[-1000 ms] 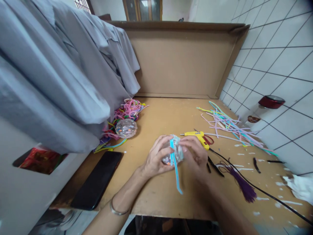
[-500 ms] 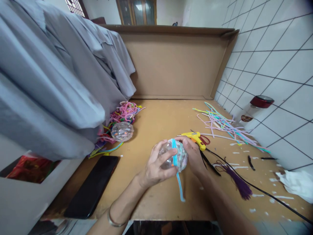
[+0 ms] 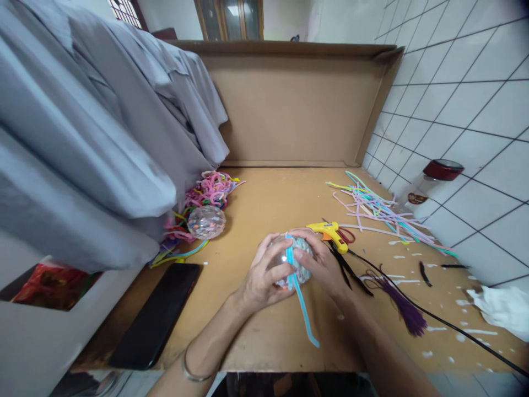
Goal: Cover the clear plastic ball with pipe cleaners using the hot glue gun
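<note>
Blue strip (image 3: 305, 311) dangles nearest, its loose end farther right than half a second ago. Left hand (image 3: 259, 280) curls round the clear ball (image 3: 303, 274); right hand (image 3: 326, 270) clasps its other side, thumb now reaching toward the strip. Beyond, a yellow glue gun (image 3: 339, 241) and second ball (image 3: 206, 222) lie unmoved.

The left arm (image 3: 210, 337) and right arm (image 3: 372, 342) slant inward; the left hand (image 3: 260, 278) curls with fingers (image 3: 279, 272) parted, facing the right hand (image 3: 324, 267), which cups with fingers bent.
</note>
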Demonstrator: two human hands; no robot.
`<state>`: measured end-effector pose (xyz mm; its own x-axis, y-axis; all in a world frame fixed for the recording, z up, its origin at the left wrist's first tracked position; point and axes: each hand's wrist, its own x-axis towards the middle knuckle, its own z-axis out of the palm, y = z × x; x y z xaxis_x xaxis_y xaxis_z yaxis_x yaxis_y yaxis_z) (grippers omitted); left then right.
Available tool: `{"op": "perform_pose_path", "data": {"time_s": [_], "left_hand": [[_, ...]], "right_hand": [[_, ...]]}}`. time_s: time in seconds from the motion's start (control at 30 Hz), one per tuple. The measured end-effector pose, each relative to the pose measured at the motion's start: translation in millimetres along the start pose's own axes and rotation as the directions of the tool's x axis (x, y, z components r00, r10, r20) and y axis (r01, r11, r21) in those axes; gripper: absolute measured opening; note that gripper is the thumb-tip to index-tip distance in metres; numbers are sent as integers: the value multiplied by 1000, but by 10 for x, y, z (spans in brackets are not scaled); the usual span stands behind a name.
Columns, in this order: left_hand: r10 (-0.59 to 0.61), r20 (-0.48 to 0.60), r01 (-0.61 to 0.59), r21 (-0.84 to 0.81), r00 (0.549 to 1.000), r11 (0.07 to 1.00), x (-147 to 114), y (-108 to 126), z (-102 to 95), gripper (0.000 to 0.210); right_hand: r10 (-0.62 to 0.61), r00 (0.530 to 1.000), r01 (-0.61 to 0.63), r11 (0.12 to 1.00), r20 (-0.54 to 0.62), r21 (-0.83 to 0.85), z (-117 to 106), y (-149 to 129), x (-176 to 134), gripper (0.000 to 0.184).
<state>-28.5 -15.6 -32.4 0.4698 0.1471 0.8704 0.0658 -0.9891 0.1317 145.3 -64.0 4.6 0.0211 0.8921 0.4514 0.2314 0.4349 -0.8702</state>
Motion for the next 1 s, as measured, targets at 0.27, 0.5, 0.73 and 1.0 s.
{"op": "perform_pose_path", "data": {"time_s": [0.27,0.5,0.73,1.0], "left_hand": [[3,35,-4,13,999,1000,29,8,-29,40],[13,101,-15,15,995,1000,31,5,-45,26],[-2,170,-6,50,985,999,-15,-2,-26,26],[-14,221,1,55,975,998,-39,-25,-7,27]], "right_hand": [[137,990,-142,980,42,143,10,-3,-4,32],[313,949,-305,871,45,385,42,31,1,31],[470,881,-434,754,57,493,48,-43,14,32],[518,853,-474,723,59,503,26,-29,24,31]]}}
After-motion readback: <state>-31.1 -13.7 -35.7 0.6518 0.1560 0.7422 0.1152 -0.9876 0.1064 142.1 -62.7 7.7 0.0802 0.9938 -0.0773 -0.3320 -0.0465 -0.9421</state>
